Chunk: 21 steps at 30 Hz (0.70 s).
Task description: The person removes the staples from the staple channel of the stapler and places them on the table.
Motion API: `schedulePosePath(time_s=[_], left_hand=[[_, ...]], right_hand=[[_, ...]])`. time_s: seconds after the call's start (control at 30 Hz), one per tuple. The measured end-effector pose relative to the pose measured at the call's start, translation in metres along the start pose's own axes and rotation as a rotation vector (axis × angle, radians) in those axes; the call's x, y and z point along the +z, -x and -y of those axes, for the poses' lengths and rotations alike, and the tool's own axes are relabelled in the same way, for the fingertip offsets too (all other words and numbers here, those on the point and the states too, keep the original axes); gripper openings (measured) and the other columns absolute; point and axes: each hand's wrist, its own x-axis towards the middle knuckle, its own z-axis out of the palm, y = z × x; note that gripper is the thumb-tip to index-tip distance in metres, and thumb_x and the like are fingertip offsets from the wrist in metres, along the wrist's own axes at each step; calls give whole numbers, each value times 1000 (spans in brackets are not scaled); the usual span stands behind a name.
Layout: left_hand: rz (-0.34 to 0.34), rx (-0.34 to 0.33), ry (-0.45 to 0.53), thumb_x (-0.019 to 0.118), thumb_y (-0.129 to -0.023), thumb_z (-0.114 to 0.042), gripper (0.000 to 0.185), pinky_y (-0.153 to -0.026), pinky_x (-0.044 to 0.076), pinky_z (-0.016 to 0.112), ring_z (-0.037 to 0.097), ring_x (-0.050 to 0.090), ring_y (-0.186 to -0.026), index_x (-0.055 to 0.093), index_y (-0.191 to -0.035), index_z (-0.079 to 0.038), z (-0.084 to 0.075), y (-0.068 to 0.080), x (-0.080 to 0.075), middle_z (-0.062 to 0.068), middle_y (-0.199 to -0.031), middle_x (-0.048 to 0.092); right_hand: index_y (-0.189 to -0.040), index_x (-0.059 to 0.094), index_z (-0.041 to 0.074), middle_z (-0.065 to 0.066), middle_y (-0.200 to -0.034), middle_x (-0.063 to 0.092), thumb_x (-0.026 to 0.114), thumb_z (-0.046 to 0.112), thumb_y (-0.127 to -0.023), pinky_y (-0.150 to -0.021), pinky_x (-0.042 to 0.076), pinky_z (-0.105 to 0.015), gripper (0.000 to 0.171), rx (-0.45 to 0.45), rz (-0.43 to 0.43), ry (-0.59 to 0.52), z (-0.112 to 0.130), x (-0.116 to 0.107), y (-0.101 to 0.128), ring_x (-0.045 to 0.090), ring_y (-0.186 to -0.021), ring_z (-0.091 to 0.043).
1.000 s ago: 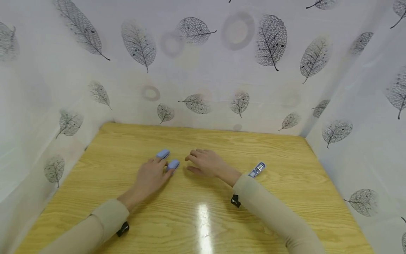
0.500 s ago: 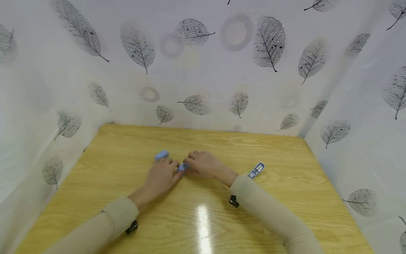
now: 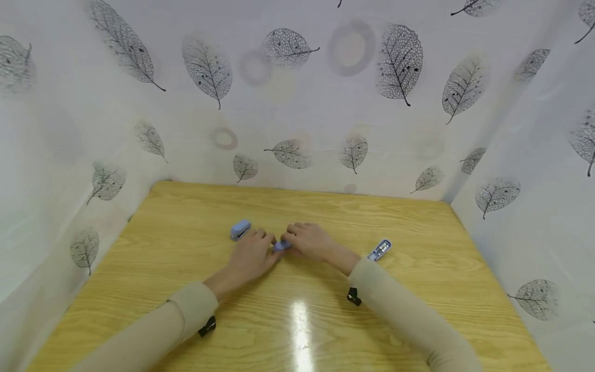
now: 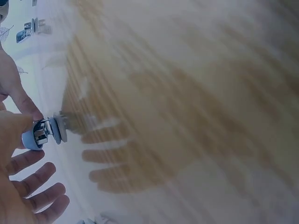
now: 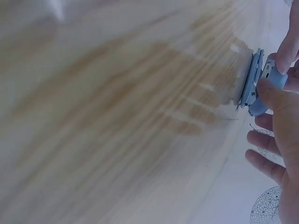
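Note:
Near the middle of the table, both hands hold one small blue stapler (image 3: 281,246). My left hand (image 3: 251,257) pinches its left end between thumb and index finger, the other fingers spread out in the left wrist view. From the other side, my right hand (image 3: 310,242) pinches the same stapler, its thumb on the blue top (image 5: 278,79) in the right wrist view. The stapler's base is down near the tabletop. A second blue stapler (image 3: 240,229) rests just beyond the left hand's knuckles. Right of the right wrist lies a third stapler (image 3: 381,249), opened, with its metal inside showing.
The wooden table (image 3: 260,320) is glossy and reflects a bright light strip near the front. A white curtain (image 3: 307,103) with a leaf print closes off the back and both sides.
The left hand has moved right, bringing one stapler away from the other to the right hand. The right hand has taken hold of it too. The opened stapler has stayed in place.

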Motion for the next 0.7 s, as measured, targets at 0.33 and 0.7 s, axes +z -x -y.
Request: schedulePosePath(time_s=[0.33, 0.7], left_hand=[[118, 4, 58, 75, -97, -47, 37, -88, 57, 42, 28, 67, -101, 72, -107, -11, -9, -6, 10, 6, -105, 72], [170, 80, 171, 78, -95, -43, 34, -94, 56, 50, 30, 65, -109, 74, -108, -12, -22, -21, 18, 10, -116, 71]], right_hand=[[-122, 71, 17, 2, -110, 71, 74, 35, -99, -87, 60, -26, 29, 19, 18, 70, -7, -4, 30, 70, -100, -13], [-114, 72, 17, 3, -102, 72, 82, 35, -93, -80, 60, -27, 29, 45, -62, 38, -10, -6, 62, 70, -91, -13]])
